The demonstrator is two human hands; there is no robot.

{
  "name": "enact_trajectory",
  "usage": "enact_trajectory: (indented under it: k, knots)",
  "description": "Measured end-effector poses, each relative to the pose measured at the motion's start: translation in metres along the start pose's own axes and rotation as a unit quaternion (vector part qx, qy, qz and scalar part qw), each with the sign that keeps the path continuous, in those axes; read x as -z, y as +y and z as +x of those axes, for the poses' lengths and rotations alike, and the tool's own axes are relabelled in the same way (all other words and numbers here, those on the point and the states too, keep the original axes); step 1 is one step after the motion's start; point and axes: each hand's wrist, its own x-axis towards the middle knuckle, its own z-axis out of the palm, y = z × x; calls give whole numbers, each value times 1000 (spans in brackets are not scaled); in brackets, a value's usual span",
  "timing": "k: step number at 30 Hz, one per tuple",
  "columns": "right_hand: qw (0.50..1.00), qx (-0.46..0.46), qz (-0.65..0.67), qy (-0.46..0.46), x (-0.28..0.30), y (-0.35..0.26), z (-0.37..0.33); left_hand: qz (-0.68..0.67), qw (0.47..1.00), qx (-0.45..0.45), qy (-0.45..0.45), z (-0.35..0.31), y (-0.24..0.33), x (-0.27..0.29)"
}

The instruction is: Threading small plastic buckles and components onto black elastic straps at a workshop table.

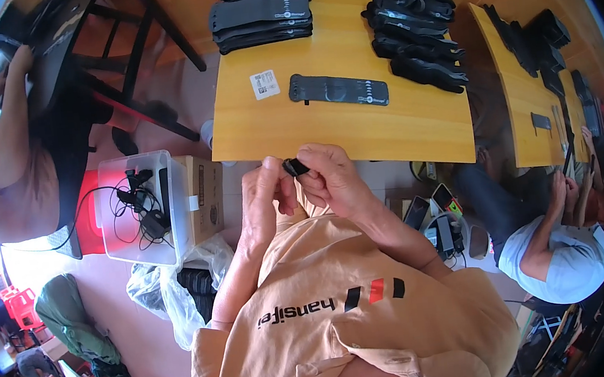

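In front of my chest, just off the near edge of the table, I hold a small black piece (295, 166) that looks like a short folded strap or clip; its exact kind is hard to make out. My right hand (335, 181) pinches it between thumb and fingers. At its other end, the fingertips of my left hand (262, 197) are closed on it too. Beyond my hands a flat dark grey band (339, 90) with rounded ends lies on the yellow wooden table (274, 136). A white printed label (265, 85) sits to its left.
Stacked dark bands (260, 14) and a row of black bundled ones (415, 34) occupy the table's far side. Left of me stands a clear plastic bin (141, 244) with black cables, beside a cardboard box (206, 199). Co-workers sit at left and right (559, 256).
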Motion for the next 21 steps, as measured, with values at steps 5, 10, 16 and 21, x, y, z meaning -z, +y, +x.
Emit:
enact_trajectory:
  k: [5, 10, 16, 21]
  knots:
    - [998, 1, -61, -9, 6, 17, 9, 363, 931, -44, -16, 9, -4, 15]
    - [998, -60, 1, -6, 13, 17, 7, 198, 979, 39, -39, 2, 7, 15]
    - [973, -139, 169, 70, 13, 8, 3, 56, 997, 59, 5, 2, -3, 18]
    - [882, -68, 461, 72, 51, -27, -5, -84, 994, 65, 28, 7, 7, 43]
